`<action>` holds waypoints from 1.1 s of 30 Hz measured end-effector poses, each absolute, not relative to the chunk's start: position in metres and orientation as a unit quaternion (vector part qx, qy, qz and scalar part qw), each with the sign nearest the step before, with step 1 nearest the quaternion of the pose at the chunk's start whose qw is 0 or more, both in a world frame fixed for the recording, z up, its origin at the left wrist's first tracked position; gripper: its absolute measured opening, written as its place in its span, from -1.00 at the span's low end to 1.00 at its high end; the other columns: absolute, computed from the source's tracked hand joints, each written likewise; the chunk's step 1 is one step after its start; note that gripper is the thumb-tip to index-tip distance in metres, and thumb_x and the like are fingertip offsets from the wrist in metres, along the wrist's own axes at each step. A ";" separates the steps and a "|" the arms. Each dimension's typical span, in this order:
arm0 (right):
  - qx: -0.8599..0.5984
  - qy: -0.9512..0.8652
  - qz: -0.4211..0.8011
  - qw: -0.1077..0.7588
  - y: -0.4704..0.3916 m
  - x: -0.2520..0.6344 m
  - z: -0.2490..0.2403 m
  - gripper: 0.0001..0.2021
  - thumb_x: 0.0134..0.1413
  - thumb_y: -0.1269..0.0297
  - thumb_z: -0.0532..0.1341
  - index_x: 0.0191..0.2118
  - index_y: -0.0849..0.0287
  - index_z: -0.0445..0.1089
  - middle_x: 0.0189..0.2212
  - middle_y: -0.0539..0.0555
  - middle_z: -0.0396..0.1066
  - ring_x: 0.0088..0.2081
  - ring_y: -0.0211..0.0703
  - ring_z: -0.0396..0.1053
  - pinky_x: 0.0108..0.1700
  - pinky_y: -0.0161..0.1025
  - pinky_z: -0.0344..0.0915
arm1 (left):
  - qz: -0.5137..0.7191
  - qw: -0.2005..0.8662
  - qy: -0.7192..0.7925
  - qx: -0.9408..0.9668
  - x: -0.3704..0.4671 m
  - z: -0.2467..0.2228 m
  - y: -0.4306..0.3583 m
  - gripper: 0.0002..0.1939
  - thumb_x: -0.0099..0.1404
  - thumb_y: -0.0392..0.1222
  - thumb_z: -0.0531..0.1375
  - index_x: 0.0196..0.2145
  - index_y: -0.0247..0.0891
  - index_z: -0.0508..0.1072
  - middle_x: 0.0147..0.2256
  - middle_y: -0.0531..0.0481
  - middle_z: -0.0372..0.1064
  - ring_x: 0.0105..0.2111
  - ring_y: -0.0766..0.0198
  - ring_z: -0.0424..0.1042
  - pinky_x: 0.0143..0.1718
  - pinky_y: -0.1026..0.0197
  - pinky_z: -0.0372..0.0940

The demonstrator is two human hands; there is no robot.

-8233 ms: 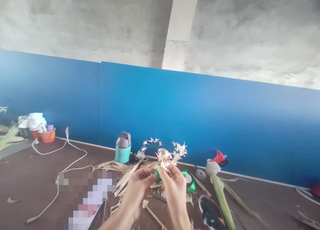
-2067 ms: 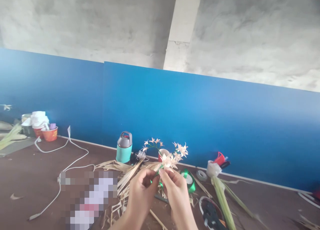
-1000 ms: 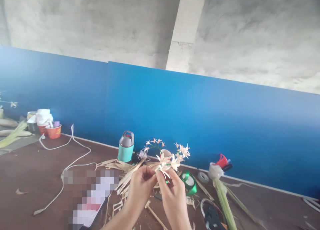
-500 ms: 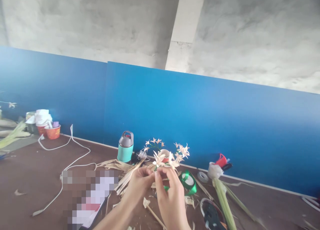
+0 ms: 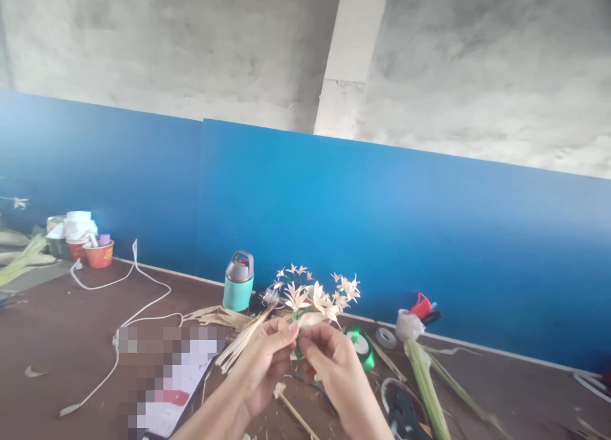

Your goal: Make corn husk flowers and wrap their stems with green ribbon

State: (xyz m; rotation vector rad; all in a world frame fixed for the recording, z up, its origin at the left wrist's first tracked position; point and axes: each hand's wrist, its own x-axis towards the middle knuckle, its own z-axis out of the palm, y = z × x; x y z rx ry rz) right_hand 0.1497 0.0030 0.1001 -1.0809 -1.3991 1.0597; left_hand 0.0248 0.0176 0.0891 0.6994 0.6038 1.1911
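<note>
Flowers (image 5: 296,298) — stems mostly hidden behind the fingers (image 5: 286,332).

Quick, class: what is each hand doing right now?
Left hand: fingers closed, pinching the pale flower's green stem.
Right hand: fingers curled at the same stem; exact grip cannot be told.

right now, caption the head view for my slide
Left hand and right hand hold pale flowers before a blue panel

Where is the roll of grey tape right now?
In the head view, the grey tape roll lies on the table right of centre, between the green ribbon spool and the white plastic-wrapped bundle.
</note>
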 end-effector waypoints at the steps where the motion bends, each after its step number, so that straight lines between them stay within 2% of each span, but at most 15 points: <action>1: -0.449 -0.568 0.462 0.513 0.004 0.150 0.100 -0.74 -0.12 0.10 0.30 -0.50 0.21 0.38 -0.60 -0.02 0.34 -0.62 -0.28 0.24 -0.58 -0.34 0.21 | 0.544 0.728 0.272 0.316 0.025 0.089 0.017 -0.53 -0.16 -0.04 0.44 -0.68 -0.26 0.20 -0.76 0.29 -0.07 -0.74 0.55 -0.18 -0.70 0.42 -0.20; 4: -0.444 -0.538 0.508 0.505 0.006 0.152 0.100 -0.67 -0.20 0.04 0.34 -0.57 0.22 0.32 -0.67 -0.09 0.24 -0.65 -0.33 0.20 -0.62 -0.39 0.17 | 0.551 0.722 0.264 0.326 0.025 0.090 0.016 -0.57 -0.11 -0.06 0.42 -0.68 -0.28 0.24 -0.73 0.22 0.08 -0.72 0.53 -0.03 -0.69 0.41 -0.10; 7: -0.414 -0.536 0.557 0.480 0.007 0.156 0.101 -0.68 -0.18 0.05 0.34 -0.56 0.23 0.34 -0.68 -0.10 0.21 -0.66 -0.36 0.17 -0.63 -0.42 0.13 | 0.538 0.727 0.248 0.349 0.023 0.093 0.014 -0.58 -0.09 -0.07 0.42 -0.67 -0.27 0.23 -0.66 0.13 0.24 -0.68 0.46 0.14 -0.64 0.39 -0.01; 8: -0.404 -0.533 0.573 0.474 0.007 0.158 0.100 -0.70 -0.16 0.08 0.33 -0.52 0.23 0.36 -0.68 -0.10 0.22 -0.65 -0.36 0.17 -0.63 -0.43 0.11 | 0.529 0.730 0.249 0.353 0.022 0.093 0.014 -0.58 -0.10 -0.08 0.43 -0.66 -0.26 0.23 -0.65 0.13 0.25 -0.68 0.47 0.12 -0.65 0.39 -0.04; 10: -0.396 -0.510 0.590 0.485 0.007 0.161 0.100 -0.78 -0.12 0.14 0.32 -0.44 0.21 0.41 -0.63 -0.08 0.29 -0.60 -0.33 0.22 -0.59 -0.44 0.13 | 0.518 0.733 0.263 0.353 0.022 0.094 0.015 -0.57 -0.15 -0.10 0.45 -0.66 -0.27 0.23 -0.69 0.18 0.17 -0.72 0.54 -0.02 -0.68 0.40 -0.17; 12: -0.400 -0.481 0.589 0.512 0.007 0.161 0.101 -0.82 -0.12 0.20 0.31 -0.39 0.19 0.43 -0.53 -0.03 0.38 -0.49 -0.27 0.31 -0.48 -0.41 0.22 | 0.511 0.733 0.280 0.352 0.021 0.093 0.016 -0.54 -0.20 -0.11 0.47 -0.66 -0.28 0.22 -0.72 0.24 0.06 -0.72 0.57 -0.19 -0.68 0.38 -0.32; 14: -0.397 -0.472 0.582 0.529 0.005 0.160 0.103 -0.84 -0.14 0.24 0.29 -0.36 0.17 0.46 -0.43 0.02 0.45 -0.37 -0.18 0.36 -0.35 -0.34 0.29 | 0.494 0.739 0.284 0.359 0.021 0.093 0.017 -0.53 -0.22 -0.11 0.47 -0.66 -0.27 0.21 -0.72 0.27 -0.01 -0.71 0.57 -0.25 -0.66 0.35 -0.39; 19: -0.371 -0.516 0.568 0.522 0.000 0.157 0.113 -0.84 -0.14 0.26 0.25 -0.38 0.17 0.50 -0.41 0.05 0.49 -0.37 -0.13 0.39 -0.34 -0.29 0.30 | 0.449 0.759 0.274 0.384 0.020 0.100 0.013 -0.59 -0.19 -0.15 0.45 -0.65 -0.26 0.24 -0.72 0.30 -0.11 -0.70 0.55 -0.32 -0.67 0.34 -0.42; 23: -0.392 -0.542 0.515 0.536 -0.002 0.156 0.115 -0.86 -0.13 0.27 0.30 -0.39 0.20 0.50 -0.39 0.09 0.51 -0.31 -0.05 0.42 -0.23 -0.21 0.33 | 0.454 0.732 0.296 0.412 0.024 0.103 0.010 -0.63 -0.19 -0.15 0.43 -0.69 -0.26 0.26 -0.73 0.24 0.01 -0.71 0.54 -0.21 -0.66 0.33 -0.36; 26: -0.399 -0.563 0.458 0.560 0.000 0.154 0.111 -0.87 -0.09 0.25 0.30 -0.45 0.21 0.49 -0.43 0.08 0.49 -0.31 -0.05 0.41 -0.20 -0.20 0.32 | 0.489 0.679 0.328 0.439 0.027 0.099 0.012 -0.63 -0.18 -0.13 0.41 -0.71 -0.25 0.25 -0.71 0.18 0.14 -0.70 0.50 -0.06 -0.65 0.33 -0.25; 28: -0.406 -0.570 0.430 0.570 0.002 0.152 0.108 -0.87 -0.07 0.24 0.30 -0.46 0.20 0.49 -0.47 0.05 0.48 -0.34 -0.08 0.40 -0.24 -0.23 0.32 | 0.509 0.617 0.368 0.473 0.028 0.095 0.014 -0.68 -0.14 -0.16 0.37 -0.70 -0.25 0.27 -0.72 0.19 0.13 -0.69 0.47 -0.01 -0.62 0.34 -0.17; 31: -0.419 -0.561 0.410 0.585 0.003 0.148 0.105 -0.86 -0.05 0.23 0.29 -0.38 0.19 0.49 -0.45 0.04 0.48 -0.35 -0.10 0.39 -0.27 -0.26 0.31 | 0.524 0.483 0.445 0.542 0.026 0.093 0.014 -0.76 -0.05 -0.23 0.29 -0.69 -0.25 0.28 -0.71 0.17 0.15 -0.66 0.42 0.08 -0.59 0.33 -0.06; 33: -0.419 -0.566 0.397 0.588 0.004 0.146 0.104 -0.86 -0.02 0.23 0.27 -0.40 0.20 0.47 -0.47 0.03 0.46 -0.37 -0.12 0.37 -0.29 -0.28 0.29 | 0.531 0.381 0.473 0.591 0.025 0.092 0.012 -0.79 0.02 -0.25 0.23 -0.69 -0.25 0.30 -0.69 0.13 0.21 -0.63 0.37 0.16 -0.57 0.32 0.01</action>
